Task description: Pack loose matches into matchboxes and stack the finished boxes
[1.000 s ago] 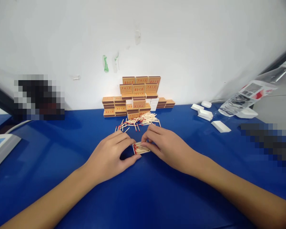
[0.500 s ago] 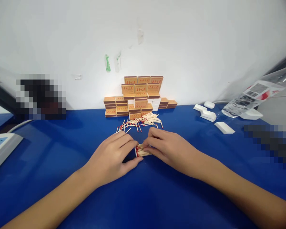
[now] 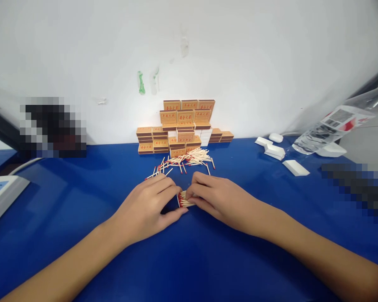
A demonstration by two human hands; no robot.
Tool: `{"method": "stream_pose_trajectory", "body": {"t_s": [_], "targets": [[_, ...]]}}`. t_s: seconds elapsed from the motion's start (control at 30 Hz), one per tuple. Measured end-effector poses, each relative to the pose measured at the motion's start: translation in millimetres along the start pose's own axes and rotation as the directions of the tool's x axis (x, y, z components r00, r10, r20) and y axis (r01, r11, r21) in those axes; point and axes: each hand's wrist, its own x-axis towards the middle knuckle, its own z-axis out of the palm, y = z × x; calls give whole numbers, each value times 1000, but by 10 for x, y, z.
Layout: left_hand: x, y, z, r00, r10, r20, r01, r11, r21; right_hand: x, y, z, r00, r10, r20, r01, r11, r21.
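A small white tray of red-headed matches lies on the blue table between my hands. My left hand holds the tray's left end, with the index finger at its far edge and the thumb at its near edge. Over the tray's right part, the fingertips of my right hand are pinched together on the matches; whether they grip one is too small to tell. Behind the hands, a loose pile of matches is spread in front of stacked orange matchboxes.
White paper trays and a rounded white case lie at the right, near a leaning clear bottle. A white power strip is at the left edge. The white wall rises behind the blue table.
My right hand has shifted slightly left over the tray, covering more of its matches. My left hand keeps its place at the tray's left end.
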Motion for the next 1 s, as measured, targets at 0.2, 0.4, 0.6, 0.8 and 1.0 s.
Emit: {"method": "stream_pose_trajectory", "body": {"t_s": [0.2,0.4,0.6,0.8,1.0], "targets": [[-1,10,5,1000,1,4,-1,1000,1,21,-29,6,999,10,39,-6,996,-89],[-16,7,-10,1000,3,22,-3,1000,-1,17,-8,-8,999,15,36,-17,999,49],[-2,8,-12,1000,3,20,-3,1000,-13,-2,13,-11,1000,10,-4,-10,993,117],[4,19,-11,999,-9,32,10,1000,-21,-11,8,-18,1000,31,-2,-31,991,131],[1,29,-22,998,-51,40,52,998,-21,23,83,19,964,90,-252,-62,991,120]]}}
